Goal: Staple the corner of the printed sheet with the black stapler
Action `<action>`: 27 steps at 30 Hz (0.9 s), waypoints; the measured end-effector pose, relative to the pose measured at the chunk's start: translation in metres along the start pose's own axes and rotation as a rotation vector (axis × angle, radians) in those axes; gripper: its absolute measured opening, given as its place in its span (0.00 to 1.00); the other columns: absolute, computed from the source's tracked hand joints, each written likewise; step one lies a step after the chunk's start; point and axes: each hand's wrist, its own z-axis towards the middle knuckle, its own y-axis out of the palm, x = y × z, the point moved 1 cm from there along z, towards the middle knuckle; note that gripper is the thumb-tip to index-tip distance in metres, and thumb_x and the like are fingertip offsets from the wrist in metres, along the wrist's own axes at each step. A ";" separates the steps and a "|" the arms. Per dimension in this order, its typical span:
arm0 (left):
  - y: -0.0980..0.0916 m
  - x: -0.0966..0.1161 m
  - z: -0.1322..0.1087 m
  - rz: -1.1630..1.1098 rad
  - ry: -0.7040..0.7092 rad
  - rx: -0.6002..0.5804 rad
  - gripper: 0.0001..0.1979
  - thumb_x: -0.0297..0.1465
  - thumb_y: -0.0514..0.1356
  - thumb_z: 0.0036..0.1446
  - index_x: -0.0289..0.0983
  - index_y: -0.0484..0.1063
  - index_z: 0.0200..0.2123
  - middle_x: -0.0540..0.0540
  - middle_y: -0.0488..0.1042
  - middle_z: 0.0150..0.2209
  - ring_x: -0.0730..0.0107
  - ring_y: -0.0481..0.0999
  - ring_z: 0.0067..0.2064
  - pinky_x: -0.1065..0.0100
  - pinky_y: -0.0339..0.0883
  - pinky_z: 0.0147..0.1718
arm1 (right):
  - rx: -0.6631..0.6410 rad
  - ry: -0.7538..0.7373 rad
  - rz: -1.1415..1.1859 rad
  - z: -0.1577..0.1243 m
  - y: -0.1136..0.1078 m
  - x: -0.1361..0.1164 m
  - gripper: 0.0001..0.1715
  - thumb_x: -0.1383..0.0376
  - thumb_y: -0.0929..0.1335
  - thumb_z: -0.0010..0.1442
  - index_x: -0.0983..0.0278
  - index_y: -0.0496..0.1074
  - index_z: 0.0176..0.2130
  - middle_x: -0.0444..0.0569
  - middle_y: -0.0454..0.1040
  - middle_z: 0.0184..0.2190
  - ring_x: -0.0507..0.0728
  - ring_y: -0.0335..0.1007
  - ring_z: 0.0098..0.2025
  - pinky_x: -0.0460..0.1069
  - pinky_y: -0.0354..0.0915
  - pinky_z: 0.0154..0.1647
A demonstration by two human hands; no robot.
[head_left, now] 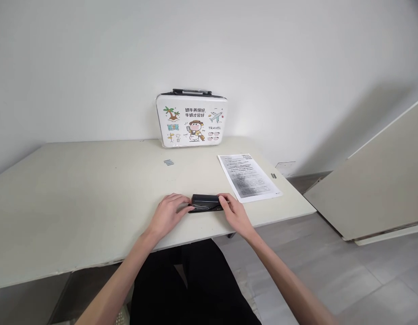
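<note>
A black stapler lies on the pale table near its front edge, its long side running left to right. My right hand is closed around the right end, thumb on top. At the left end, my left hand has thumb and fingers pinched together against the stapler; whether a small piece is between the fingertips is too small to tell. Several grey staple strips lie farther back on the table. To the right of the stapler rests a printed sheet of paper, apart from both hands.
A white cartoon-printed case with a black handle stands upright against the wall at the back. Small dark strips lie near the table's right edge. A large pale panel leans at the right, beyond the table.
</note>
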 end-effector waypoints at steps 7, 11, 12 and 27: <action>0.003 0.001 -0.002 0.041 0.033 0.029 0.12 0.41 0.58 0.70 0.41 0.76 0.44 0.46 0.83 0.46 0.58 0.80 0.46 0.55 0.68 0.51 | -0.007 0.006 -0.003 0.000 0.000 -0.001 0.27 0.45 0.59 0.72 0.61 0.75 0.48 0.49 0.78 0.39 0.58 0.72 0.37 0.52 0.67 0.40; 0.003 0.002 -0.003 0.055 0.041 0.052 0.11 0.40 0.59 0.70 0.41 0.76 0.43 0.45 0.83 0.45 0.57 0.80 0.46 0.55 0.68 0.50 | -0.006 0.012 -0.007 -0.001 0.000 -0.002 0.27 0.45 0.59 0.72 0.61 0.76 0.48 0.49 0.79 0.38 0.58 0.72 0.36 0.52 0.67 0.40; 0.004 0.002 -0.003 0.053 0.040 0.056 0.10 0.40 0.59 0.70 0.41 0.76 0.43 0.45 0.83 0.45 0.57 0.80 0.46 0.55 0.68 0.50 | -0.007 0.012 -0.008 -0.001 0.000 -0.002 0.27 0.45 0.60 0.72 0.61 0.76 0.49 0.49 0.78 0.37 0.59 0.72 0.36 0.52 0.67 0.40; 0.004 0.003 -0.007 -0.113 -0.011 0.020 0.10 0.42 0.60 0.68 0.42 0.76 0.42 0.46 0.81 0.44 0.57 0.78 0.47 0.57 0.68 0.51 | 0.009 -0.037 0.024 0.001 0.001 0.007 0.27 0.48 0.56 0.74 0.60 0.75 0.51 0.49 0.75 0.36 0.61 0.73 0.41 0.55 0.69 0.46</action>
